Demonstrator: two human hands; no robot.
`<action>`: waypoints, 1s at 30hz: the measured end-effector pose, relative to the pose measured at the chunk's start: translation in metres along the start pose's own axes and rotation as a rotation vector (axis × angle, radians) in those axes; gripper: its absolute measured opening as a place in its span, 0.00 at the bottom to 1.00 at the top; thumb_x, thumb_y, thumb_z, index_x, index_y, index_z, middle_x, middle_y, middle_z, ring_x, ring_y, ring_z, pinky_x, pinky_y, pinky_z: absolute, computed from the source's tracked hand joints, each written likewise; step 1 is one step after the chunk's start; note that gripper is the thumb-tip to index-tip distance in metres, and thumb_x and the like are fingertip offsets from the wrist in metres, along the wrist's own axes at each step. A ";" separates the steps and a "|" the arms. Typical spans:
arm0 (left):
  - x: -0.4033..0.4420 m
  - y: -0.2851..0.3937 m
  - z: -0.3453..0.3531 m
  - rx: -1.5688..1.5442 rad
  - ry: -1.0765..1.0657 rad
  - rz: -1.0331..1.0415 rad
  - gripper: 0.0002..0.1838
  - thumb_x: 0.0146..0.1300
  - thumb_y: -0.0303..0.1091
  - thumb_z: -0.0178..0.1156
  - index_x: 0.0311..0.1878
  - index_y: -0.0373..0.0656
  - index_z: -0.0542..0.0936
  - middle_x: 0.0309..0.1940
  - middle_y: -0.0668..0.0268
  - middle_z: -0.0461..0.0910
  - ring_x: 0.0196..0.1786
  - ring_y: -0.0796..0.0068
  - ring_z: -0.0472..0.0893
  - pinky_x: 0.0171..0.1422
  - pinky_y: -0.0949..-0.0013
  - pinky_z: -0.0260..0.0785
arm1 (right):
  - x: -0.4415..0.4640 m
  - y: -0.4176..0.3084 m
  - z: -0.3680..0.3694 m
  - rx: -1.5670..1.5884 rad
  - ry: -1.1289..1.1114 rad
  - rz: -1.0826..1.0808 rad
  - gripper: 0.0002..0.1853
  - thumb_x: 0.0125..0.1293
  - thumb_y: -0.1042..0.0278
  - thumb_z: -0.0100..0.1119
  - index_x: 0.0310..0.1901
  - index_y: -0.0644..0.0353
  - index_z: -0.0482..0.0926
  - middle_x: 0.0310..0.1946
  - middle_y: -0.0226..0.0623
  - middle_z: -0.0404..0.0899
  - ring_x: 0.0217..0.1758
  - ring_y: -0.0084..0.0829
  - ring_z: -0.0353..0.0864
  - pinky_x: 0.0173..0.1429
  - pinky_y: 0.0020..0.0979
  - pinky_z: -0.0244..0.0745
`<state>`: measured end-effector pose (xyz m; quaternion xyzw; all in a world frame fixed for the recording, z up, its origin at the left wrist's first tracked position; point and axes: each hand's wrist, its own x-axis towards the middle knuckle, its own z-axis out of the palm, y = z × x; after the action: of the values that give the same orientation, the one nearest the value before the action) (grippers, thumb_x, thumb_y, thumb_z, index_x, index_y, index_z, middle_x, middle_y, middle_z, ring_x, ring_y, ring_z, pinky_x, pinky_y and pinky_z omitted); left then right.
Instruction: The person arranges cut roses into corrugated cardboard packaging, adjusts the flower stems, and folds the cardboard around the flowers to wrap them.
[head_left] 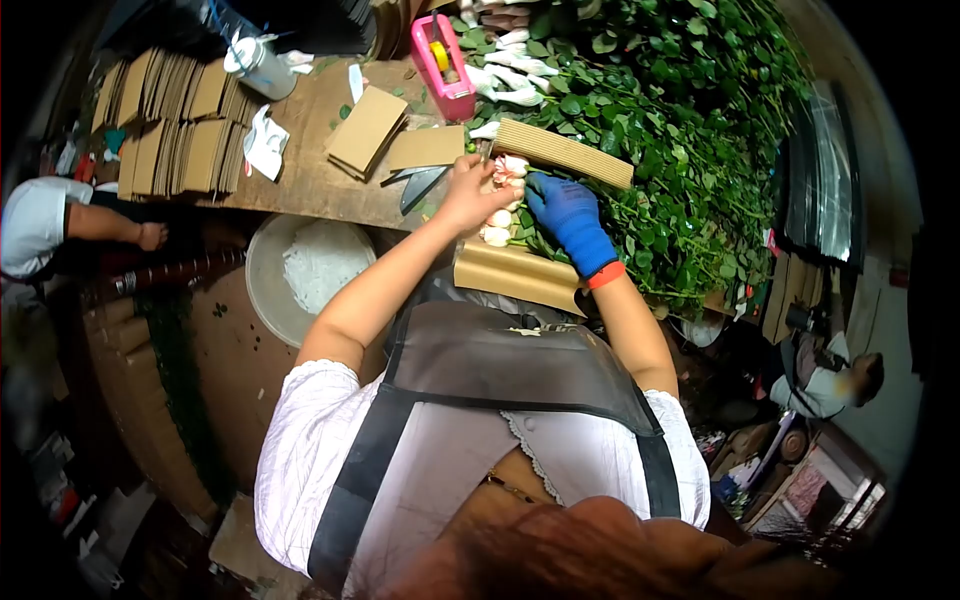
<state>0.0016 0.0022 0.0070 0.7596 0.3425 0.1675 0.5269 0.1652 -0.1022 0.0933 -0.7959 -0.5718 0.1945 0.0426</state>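
Note:
Several pale pink and cream roses (496, 236) lie in a row at the table's front edge, on a corrugated cardboard wrap (520, 277). My bare left hand (475, 197) is at the blooms, its thumb and fingers closed around the upper ones. My right hand (565, 210), in a blue glove, is just right of the blooms, fingers curled at the stems; its fingertips are partly hidden. The wrap's other side (565, 154) stands up beyond the roses. A dark-bladed knife or cutter (423, 188) lies left of my left hand.
Leafy rose stems (680, 150) pile up at the right. On the table (300, 180) are cardboard stacks (165, 150), loose cardboard pieces (367, 130), a pink tape dispenser (442, 70) and a white container (260, 68). A bucket (262, 275) stands below. Other people (825, 375) are at both sides.

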 end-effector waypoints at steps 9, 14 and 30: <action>0.000 0.012 -0.003 -0.044 0.088 0.002 0.28 0.51 0.49 0.75 0.47 0.35 0.85 0.58 0.49 0.72 0.62 0.52 0.73 0.64 0.58 0.69 | -0.014 -0.024 -0.028 0.105 0.201 0.090 0.17 0.67 0.47 0.53 0.44 0.51 0.79 0.37 0.41 0.85 0.40 0.44 0.85 0.44 0.47 0.78; -0.003 0.007 -0.003 0.020 0.087 0.034 0.28 0.52 0.50 0.76 0.47 0.36 0.86 0.59 0.48 0.72 0.61 0.51 0.75 0.62 0.57 0.71 | 0.001 -0.022 -0.012 -0.005 0.232 0.129 0.18 0.67 0.47 0.53 0.37 0.53 0.82 0.32 0.42 0.85 0.37 0.45 0.86 0.40 0.46 0.78; 0.005 0.024 -0.033 -0.066 -0.260 -0.103 0.41 0.48 0.50 0.79 0.62 0.38 0.77 0.59 0.54 0.65 0.65 0.59 0.66 0.74 0.64 0.57 | -0.075 -0.022 -0.050 0.684 0.501 0.031 0.15 0.68 0.59 0.62 0.51 0.57 0.84 0.44 0.41 0.86 0.46 0.36 0.86 0.48 0.35 0.79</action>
<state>-0.0068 0.0237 0.0414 0.7386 0.3043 0.0516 0.5993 0.1431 -0.1563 0.1650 -0.7672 -0.4343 0.1742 0.4387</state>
